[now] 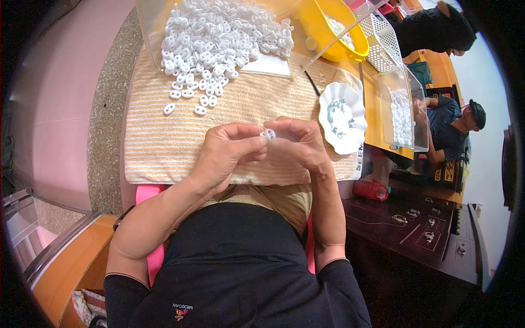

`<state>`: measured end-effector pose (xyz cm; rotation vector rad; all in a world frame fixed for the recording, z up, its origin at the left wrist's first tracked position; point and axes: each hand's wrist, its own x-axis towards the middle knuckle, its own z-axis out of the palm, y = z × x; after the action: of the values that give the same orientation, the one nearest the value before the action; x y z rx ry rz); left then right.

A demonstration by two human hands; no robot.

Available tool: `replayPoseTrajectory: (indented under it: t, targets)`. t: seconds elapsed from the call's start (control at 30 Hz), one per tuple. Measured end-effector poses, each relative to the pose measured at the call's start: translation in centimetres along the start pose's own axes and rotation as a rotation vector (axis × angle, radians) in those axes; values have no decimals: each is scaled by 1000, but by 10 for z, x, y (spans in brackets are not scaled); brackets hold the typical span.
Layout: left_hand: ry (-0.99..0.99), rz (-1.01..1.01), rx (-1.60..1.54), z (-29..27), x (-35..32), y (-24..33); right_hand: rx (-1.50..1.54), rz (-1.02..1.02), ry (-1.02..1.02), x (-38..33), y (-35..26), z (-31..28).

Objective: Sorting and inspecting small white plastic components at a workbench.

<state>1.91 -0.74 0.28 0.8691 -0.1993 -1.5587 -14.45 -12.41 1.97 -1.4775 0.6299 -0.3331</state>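
Observation:
A small white oval plastic piece with two holes (267, 134) is held up over the towel near its front edge. My left hand (229, 150) pinches its left side between thumb and forefinger. From the other side my right hand (304, 143) closes on the same piece with its fingertips; whether something small is also in those fingers cannot be made out. Ahead lies a heap of the same white pieces (219, 41), a few scattered at its near end. To the right of my right hand is a white scalloped dish (356, 136) holding small grey-blue bits.
A striped towel (164, 142) covers the table. A thin black stick (311, 83) lies by the dish. Farther off are a yellow tub (358, 48), a white perforated basket (377, 41) and a clear box of white pieces (402, 117). Other people (451, 123) sit at the right.

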Motion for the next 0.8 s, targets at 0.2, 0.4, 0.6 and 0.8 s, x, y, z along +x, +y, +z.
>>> replayPoseTrajectory:
  t: [0.2,0.4,0.6,0.8]
  targets:
    - [0,-6,6,1,0,0,12,-3,9,-1,1,0]
    - [-11,0,6,-1,0,-2,41,6,-3,-1,0,0]
    - [-37,2,1,0,-1,0,142,26,25,-2,-3,4]
    - [-44,4,-13,3,-1,0,192,33,22,-2,-1,1]
